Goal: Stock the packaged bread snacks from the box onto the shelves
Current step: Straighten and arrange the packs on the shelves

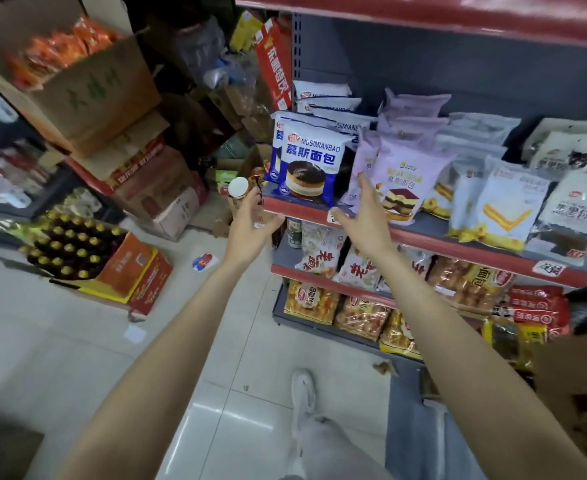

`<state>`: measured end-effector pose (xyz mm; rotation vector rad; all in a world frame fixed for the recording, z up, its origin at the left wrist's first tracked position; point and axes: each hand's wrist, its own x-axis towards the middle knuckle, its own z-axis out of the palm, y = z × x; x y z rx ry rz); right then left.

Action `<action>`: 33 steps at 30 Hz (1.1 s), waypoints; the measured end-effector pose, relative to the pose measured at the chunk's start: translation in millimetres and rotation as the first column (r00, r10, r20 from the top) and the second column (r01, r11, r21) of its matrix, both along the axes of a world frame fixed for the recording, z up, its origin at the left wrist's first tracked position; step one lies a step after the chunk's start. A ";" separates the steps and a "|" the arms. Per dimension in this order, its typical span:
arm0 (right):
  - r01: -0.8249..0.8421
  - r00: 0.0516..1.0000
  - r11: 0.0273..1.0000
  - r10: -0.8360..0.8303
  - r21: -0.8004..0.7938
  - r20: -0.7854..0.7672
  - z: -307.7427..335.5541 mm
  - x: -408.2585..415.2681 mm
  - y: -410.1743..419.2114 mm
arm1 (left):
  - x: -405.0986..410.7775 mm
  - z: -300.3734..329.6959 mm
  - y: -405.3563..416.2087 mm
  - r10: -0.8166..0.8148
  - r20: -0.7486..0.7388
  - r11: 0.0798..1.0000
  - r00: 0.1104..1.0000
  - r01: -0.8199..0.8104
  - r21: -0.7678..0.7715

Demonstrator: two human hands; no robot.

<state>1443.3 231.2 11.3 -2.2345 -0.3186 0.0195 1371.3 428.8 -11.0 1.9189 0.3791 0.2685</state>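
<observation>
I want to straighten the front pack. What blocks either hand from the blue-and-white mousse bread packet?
Nothing visible does. The left hand and right hand are open at the shelf edge, just below the blue-and-white mousse bread packet.

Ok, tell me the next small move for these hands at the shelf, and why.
Probably nudge the blue mousse bread pack back: it stands at the shelf lip, and both the left hand and right hand are open and empty beside it.
</observation>
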 end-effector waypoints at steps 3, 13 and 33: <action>0.044 0.999 0.996 -0.044 0.082 -0.006 -10.7 34.8 21.5 | 44.9 -2.2 22.8 -0.063 -0.067 0.997 0.996 0.066 0.041; 0.124 0.991 0.952 -0.106 0.281 -0.079 -29.7 91.3 77.7 | 148.6 -8.8 69.6 -0.263 -0.162 0.964 0.951 0.252 -0.086; 0.139 0.989 0.970 -0.127 0.198 -0.071 -9.4 101.9 98.8 | 199.0 -44.1 91.3 -0.464 0.004 0.870 0.886 0.457 -0.186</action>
